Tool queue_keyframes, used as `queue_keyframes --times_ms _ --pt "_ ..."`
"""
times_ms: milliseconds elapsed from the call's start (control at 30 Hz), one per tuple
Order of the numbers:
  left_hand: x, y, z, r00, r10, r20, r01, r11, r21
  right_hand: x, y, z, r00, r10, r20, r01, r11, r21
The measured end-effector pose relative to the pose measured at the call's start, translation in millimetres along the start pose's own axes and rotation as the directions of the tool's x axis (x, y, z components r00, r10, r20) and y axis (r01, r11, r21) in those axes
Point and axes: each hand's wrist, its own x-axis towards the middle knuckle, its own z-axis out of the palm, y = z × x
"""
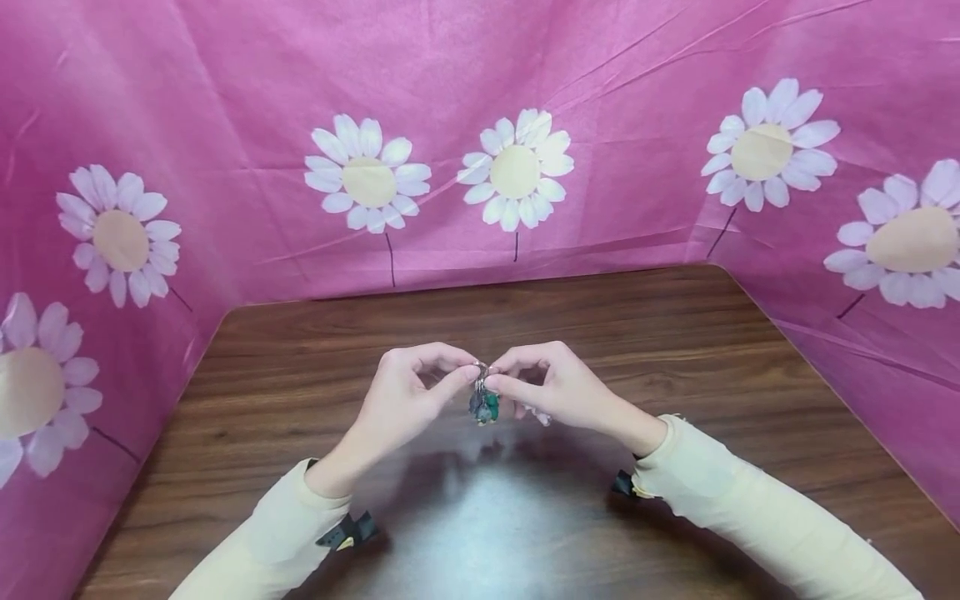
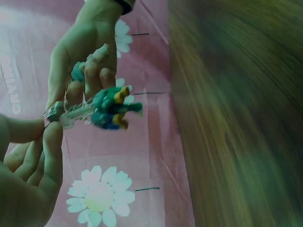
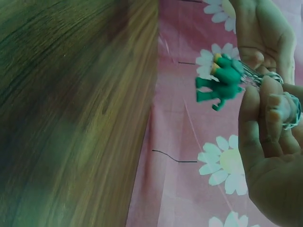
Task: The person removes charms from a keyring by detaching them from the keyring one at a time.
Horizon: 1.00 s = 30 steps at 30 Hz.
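Observation:
My left hand pinches a metal key ring between thumb and forefinger, above the table. From it several small figurine charms hang on short chains. Among them, a green elephant-shaped charm shows in the right wrist view, and yellow and blue parts show in the left. My right hand meets the left at the ring, thumb and forefinger pinching there. Its curled other fingers also hold a separate pale charm, partly hidden by them. Fingertips cover much of the ring.
Beneath the hands lies a dark wood-grain table. Pink cloth printed with white daisies stands along its back and both sides. A black strap sits at the left wrist and another at the right.

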Motion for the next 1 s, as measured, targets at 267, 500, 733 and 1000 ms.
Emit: queue_keyframes --times_ms 267,500,733,1000 --pt "2.1 -1.9 8.0 0.996 -0.08 -0.033 0.07 0.968 -0.242 0 -6 -0.7 0.998 0.032 -0.046 -0.03 0.999 0.043" --pt "4.4 -2.2 -2.7 0.999 -0.007 0.053 0.008 1.0 -0.011 1 -7 -9.0 0.999 0.029 0.015 -0.028 0.998 -0.061" --pt "7.5 -0.4 -7.8 0.987 0.1 0.125 -0.114 0.988 0.103 4 -9 -12.6 0.997 -0.026 0.067 0.036 0.989 -0.147" --pt "3.6 -6.4 -1.4 0.978 0.024 0.209 -0.06 0.984 0.169 4 -9 -11.5 0.997 -0.049 0.065 0.059 0.984 -0.166"
